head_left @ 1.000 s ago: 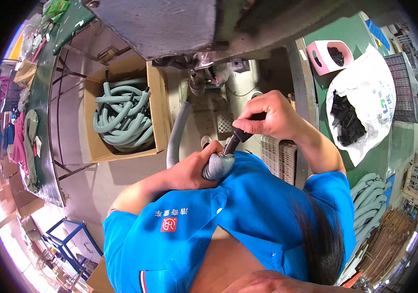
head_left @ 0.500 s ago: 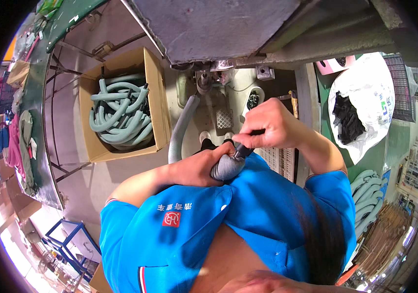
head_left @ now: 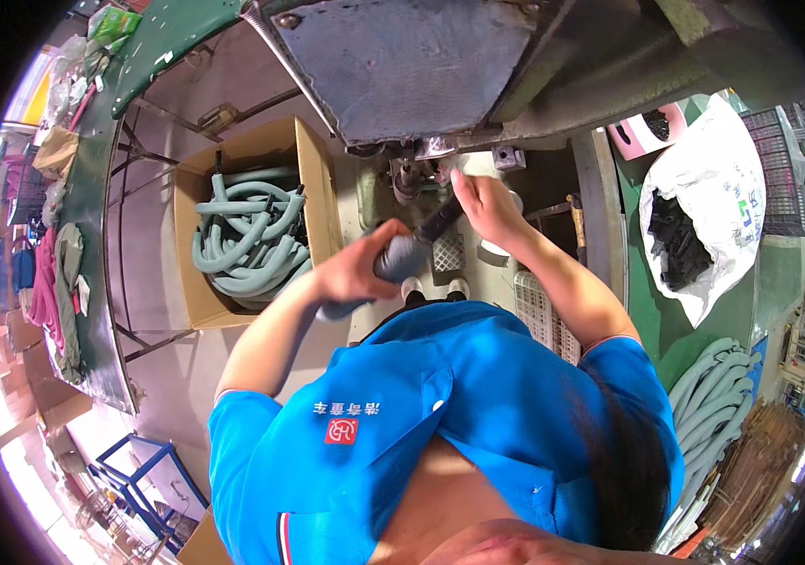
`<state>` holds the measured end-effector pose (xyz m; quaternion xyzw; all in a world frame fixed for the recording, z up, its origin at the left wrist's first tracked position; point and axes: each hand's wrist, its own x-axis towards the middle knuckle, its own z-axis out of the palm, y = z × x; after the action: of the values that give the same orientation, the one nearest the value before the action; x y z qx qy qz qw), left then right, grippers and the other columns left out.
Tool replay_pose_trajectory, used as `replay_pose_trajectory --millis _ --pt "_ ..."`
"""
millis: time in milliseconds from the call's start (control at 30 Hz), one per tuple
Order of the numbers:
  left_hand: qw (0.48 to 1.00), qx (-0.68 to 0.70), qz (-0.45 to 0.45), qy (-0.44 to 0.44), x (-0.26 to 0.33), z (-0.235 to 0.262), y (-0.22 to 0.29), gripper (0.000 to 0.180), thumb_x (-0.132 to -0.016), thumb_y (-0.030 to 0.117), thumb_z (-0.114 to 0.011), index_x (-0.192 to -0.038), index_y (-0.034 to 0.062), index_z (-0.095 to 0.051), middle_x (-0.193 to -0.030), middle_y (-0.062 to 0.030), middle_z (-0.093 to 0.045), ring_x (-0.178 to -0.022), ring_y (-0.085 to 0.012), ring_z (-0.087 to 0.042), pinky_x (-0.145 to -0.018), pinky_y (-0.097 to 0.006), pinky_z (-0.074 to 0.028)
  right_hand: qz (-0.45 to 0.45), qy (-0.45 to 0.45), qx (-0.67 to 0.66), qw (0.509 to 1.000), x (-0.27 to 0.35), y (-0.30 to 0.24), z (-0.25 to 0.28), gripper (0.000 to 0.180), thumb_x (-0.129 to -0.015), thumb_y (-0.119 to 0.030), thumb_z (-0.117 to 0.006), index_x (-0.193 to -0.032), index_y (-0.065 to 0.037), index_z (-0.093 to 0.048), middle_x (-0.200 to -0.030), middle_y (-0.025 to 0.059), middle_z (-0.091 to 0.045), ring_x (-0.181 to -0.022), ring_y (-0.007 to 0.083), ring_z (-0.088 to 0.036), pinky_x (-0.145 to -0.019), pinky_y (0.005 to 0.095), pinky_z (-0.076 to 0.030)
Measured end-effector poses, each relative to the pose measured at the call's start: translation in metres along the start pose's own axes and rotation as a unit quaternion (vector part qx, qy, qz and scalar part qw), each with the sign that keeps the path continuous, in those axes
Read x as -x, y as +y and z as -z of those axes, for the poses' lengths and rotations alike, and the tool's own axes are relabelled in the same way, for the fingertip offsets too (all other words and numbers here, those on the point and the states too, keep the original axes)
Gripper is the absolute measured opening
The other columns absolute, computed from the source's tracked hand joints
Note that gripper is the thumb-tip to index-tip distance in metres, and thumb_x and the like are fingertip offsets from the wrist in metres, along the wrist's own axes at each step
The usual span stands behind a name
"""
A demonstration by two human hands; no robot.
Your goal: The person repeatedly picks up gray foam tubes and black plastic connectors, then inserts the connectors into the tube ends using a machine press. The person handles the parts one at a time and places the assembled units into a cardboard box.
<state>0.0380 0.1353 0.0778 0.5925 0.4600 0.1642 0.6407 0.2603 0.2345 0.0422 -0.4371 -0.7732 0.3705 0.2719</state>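
Left hand (head_left: 357, 273) clenched around grey hose (head_left: 401, 258). Right hand (head_left: 480, 200) grips its dark end piece (head_left: 440, 222), nearer the machine fixture (head_left: 414, 174). Hose axis slants up-right toward that fixture. Cardboard box (head_left: 313, 179) of hoses lies left.

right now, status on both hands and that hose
Left hand gripping grey hose near its end. Right hand on the dark end piece, up at the machine fitting. Cardboard box of hoses sits left, apart.
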Motion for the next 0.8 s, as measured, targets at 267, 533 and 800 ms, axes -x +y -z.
replay_pose_trajectory --millis 267,533,800 --pt "0.969 -0.185 -0.059 0.156 -0.013 0.049 0.005 0.065 -0.06 0.014 -0.07 -0.12 0.0087 -0.046 -0.095 -0.0167 -0.054 -0.093 -0.0311 -0.054 -0.086 -0.037 -0.043 0.316 0.167 0.189 0.915 -0.083 0.03 -0.023 0.018 -0.09 -0.015 -0.049 -0.099 -0.001 -0.055 -0.094 0.019 -0.058 -0.085 0.0336 -0.056 -0.07 0.0416 -0.045" --pt "0.996 0.002 0.015 0.084 -0.02 0.053 0.007 0.06 -0.069 0.003 -0.066 -0.123 0.0086 -0.041 -0.079 -0.0027 -0.052 -0.062 -0.011 -0.053 -0.054 -0.026 -0.045 0.065 0.035 0.064 0.995 -0.091 0.034 -0.027 0.026 -0.089 -0.021 -0.053 -0.102 0.0 -0.059 -0.098 0.016 -0.062 -0.093 0.0274 -0.057 -0.081 0.0404 -0.045" --pt "0.987 0.157 0.003 0.018 -0.034 0.049 -0.018 0.065 -0.067 0.005 -0.068 -0.125 0.0133 -0.04 -0.078 -0.0054 -0.053 -0.061 -0.0138 -0.054 -0.054 -0.028 -0.045 -0.274 -0.448 -0.786 0.326 -0.144 0.19 -0.046 0.026 -0.092 -0.029 -0.049 -0.088 -0.006 -0.061 -0.085 0.0105 -0.062 -0.081 0.026 -0.059 -0.069 0.0418 -0.046"
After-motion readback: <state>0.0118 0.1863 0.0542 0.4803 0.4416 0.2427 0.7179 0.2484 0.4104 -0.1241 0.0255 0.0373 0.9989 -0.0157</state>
